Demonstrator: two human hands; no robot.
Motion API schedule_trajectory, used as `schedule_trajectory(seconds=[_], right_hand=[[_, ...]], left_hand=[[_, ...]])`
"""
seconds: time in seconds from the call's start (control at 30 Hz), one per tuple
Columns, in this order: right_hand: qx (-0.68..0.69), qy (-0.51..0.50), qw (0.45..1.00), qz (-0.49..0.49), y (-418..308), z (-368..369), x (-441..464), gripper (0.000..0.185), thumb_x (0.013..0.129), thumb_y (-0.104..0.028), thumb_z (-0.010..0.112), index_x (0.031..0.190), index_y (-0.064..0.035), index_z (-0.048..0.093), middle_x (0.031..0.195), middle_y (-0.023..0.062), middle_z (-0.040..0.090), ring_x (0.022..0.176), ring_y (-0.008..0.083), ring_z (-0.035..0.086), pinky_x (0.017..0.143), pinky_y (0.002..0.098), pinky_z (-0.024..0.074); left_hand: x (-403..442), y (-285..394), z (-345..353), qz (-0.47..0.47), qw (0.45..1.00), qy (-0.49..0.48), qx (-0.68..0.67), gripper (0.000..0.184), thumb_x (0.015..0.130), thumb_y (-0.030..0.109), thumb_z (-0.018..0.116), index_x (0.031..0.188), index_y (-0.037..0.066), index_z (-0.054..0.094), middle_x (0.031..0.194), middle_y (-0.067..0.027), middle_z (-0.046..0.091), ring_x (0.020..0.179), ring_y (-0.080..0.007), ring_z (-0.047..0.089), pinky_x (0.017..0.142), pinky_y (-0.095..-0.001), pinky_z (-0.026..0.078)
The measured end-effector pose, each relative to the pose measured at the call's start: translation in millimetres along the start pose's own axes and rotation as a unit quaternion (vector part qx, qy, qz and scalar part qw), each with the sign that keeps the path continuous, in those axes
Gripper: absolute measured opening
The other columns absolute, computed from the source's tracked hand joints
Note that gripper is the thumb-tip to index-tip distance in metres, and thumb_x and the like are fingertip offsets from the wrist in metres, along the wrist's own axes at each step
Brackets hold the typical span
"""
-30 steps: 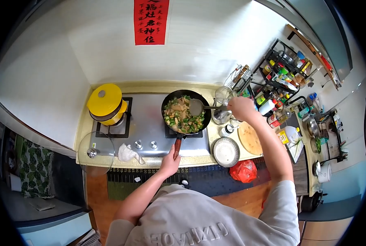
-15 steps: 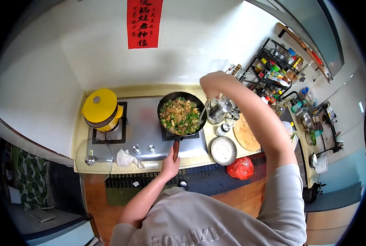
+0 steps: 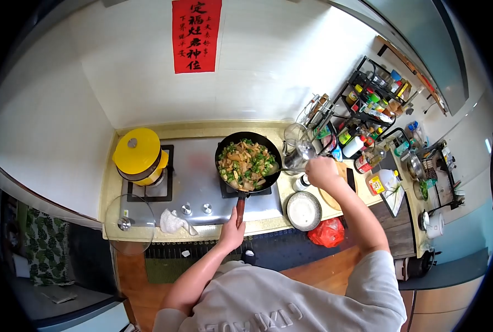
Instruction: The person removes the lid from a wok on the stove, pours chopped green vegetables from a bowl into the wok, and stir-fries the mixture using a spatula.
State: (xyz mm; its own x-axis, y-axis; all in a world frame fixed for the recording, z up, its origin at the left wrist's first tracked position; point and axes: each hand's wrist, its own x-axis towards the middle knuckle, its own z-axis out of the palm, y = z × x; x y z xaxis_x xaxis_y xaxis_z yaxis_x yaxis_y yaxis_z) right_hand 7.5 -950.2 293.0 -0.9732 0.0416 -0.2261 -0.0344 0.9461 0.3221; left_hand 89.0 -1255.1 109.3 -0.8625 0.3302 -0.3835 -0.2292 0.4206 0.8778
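My left hand (image 3: 232, 234) is closed around the wooden handle (image 3: 241, 209) of a black wok (image 3: 222, 142), which rests over the right burner. Inside the wok lies a mix of pale sliced pieces and chopped greens (image 3: 246, 164). To the right of the wok, my right hand (image 3: 322, 171) is closed on the end of a metal spatula (image 3: 293, 170). Its shaft slopes nearly flat over the wok's right rim, and its tip sits among the food, partly hidden. Under my right forearm are a round wooden board (image 3: 328, 200) and a patterned plate (image 3: 303, 211).
A yellow-lidded pot (image 3: 137, 154) stands on the left burner. A glass lid (image 3: 129, 224) and white cloth (image 3: 171, 221) lie along the front edge. Beyond my right hand are a metal pot (image 3: 297, 155), bottles (image 3: 353, 146) and a spice rack (image 3: 368, 99). A red bag (image 3: 326, 232) hangs near the counter edge.
My right hand has dropped from high above the metal pot to low beside the wok, bringing the spatula's shaft nearly level. My left hand keeps its grip on the wok handle.
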Motion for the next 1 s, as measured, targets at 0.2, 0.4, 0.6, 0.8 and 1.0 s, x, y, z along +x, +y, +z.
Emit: schedule_trajectory(seconds=[0.2,0.4,0.6,0.8,1.0], right_hand=[[0.256,0.063,0.96,0.09,18,121,56,0.025,0.084,-0.035,0.073,0.104,-0.0212,0.079,0.095,0.0136,0.075,0.088,0.0319,0.072,0.078,0.0421,0.0567],[0.385,-0.046,0.921,0.037,30,146,74,0.03,0.081,-0.032,0.071,0.105,-0.0143,0.077,0.097,0.0171,0.074,0.086,0.0346,0.071,0.081,0.0425,0.0546],[0.379,0.036,0.922,0.069,-10,130,61,0.025,0.083,-0.031,0.071,0.103,-0.0164,0.077,0.097,0.0146,0.074,0.091,0.0336,0.071,0.082,0.045,0.0555],[0.075,0.106,0.991,-0.021,-37,80,15,0.025,0.094,-0.015,0.055,0.112,-0.0133,0.072,0.083,0.0102,0.073,0.081,0.0254,0.073,0.065,0.0402,0.0571],[-0.145,0.236,0.951,-0.137,-68,79,-48,0.04,0.091,-0.016,0.054,0.127,-0.0002,0.062,0.082,0.0046,0.067,0.07,0.0189,0.068,0.057,0.0321,0.0516]], left_hand=[[5,-8,5,0.037,0.999,0.025,0.028,0.07,0.099,0.018,0.058,0.159,0.006,0.022,0.097,-0.0195,0.068,0.084,-0.0269,0.067,0.079,-0.0357,0.052],[16,-35,11,0.092,0.993,0.06,0.034,0.071,0.101,0.019,0.057,0.16,0.011,0.019,0.084,-0.0116,0.064,0.062,-0.0186,0.061,0.06,-0.0341,0.052],[12,-27,9,0.06,0.997,0.042,0.022,0.071,0.1,0.019,0.057,0.161,0.013,0.019,0.078,-0.0091,0.062,0.054,-0.0157,0.057,0.053,-0.0336,0.05],[16,-35,13,0.069,0.996,0.053,0.01,0.071,0.1,0.017,0.057,0.161,0.014,0.02,0.075,-0.0079,0.06,0.054,-0.0146,0.057,0.051,-0.0331,0.05],[17,-35,13,0.051,0.998,0.047,-0.002,0.072,0.099,0.017,0.057,0.161,0.015,0.02,0.072,-0.0069,0.058,0.051,-0.0147,0.055,0.048,-0.0332,0.049]])
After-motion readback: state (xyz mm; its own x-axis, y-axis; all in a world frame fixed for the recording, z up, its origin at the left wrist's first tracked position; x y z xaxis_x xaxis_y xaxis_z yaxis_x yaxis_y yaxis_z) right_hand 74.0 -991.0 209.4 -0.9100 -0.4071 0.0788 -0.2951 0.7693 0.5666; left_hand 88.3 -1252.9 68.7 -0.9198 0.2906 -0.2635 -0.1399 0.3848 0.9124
